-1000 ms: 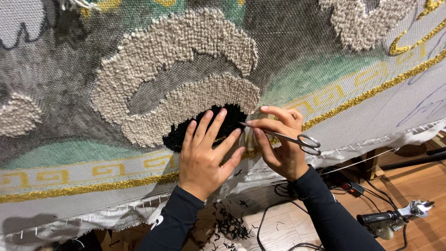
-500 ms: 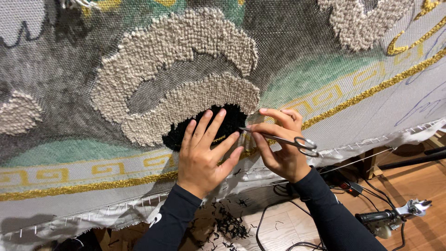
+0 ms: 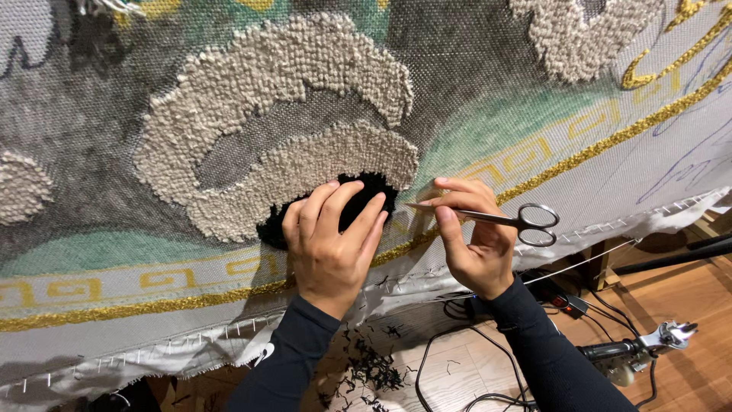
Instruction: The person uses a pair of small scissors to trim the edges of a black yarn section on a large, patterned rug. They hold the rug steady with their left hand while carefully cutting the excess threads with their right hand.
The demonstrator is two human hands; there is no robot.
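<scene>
A large tufted rug canvas (image 3: 534, 122) hangs stretched in front of me, with cream looped shapes (image 3: 290, 76), a green band and a gold border line (image 3: 610, 141). My left hand (image 3: 332, 244) lies flat on a patch of black tufted pile (image 3: 366, 191), fingers spread upward. Right beside it, my right hand (image 3: 473, 236) holds a pair of metal scissors (image 3: 496, 219) sideways, thumb and fingers pinched along the blades, tips pointing left toward the black patch, handles out to the right. Both arms wear dark long sleeves.
Black yarn clippings (image 3: 366, 366) litter the wooden floor (image 3: 679, 297) below the canvas. Cables (image 3: 457, 374) run across the floor. A metal tufting tool (image 3: 640, 351) lies at the lower right. The canvas edge is pinned to a frame (image 3: 602, 263).
My left hand has shifted slightly over the black patch. The right hand has lifted the scissors a little and keeps them level beside the patch.
</scene>
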